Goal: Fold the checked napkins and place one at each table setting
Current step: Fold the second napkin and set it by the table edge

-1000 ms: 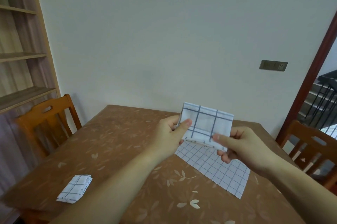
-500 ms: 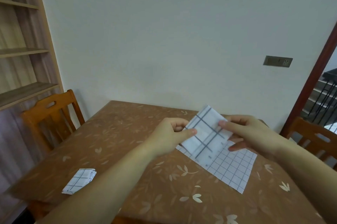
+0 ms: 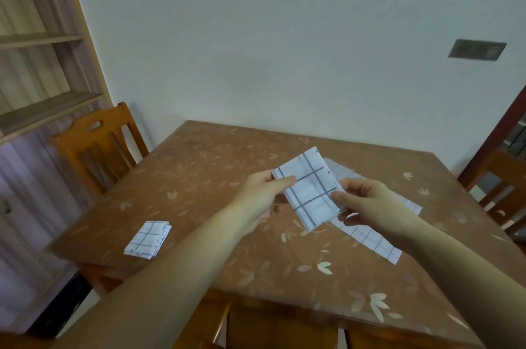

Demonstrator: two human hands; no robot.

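A folded white napkin with dark checks [image 3: 308, 190] hangs above the brown table [image 3: 216, 178], tilted with one corner pointing down. My left hand [image 3: 263, 188] pinches its upper left corner between thumb and fingers. My right hand [image 3: 367, 200] pinches its right edge. Under them an unfolded checked napkin [image 3: 370, 232] lies flat on the table, partly hidden by my right hand. A second folded checked napkin [image 3: 148, 239] rests near the table's left edge.
A wooden chair [image 3: 96, 146] stands at the table's left side, another chair [image 3: 503, 186] at the right. Wooden shelves [image 3: 42, 109] fill the left wall. A chair back [image 3: 256, 328] shows below the near table edge. The wall is close behind the table.
The held napkin has turned and come lower and nearer to me. My right hand has shifted from its top corner to its right edge. The camera now looks further down the table.
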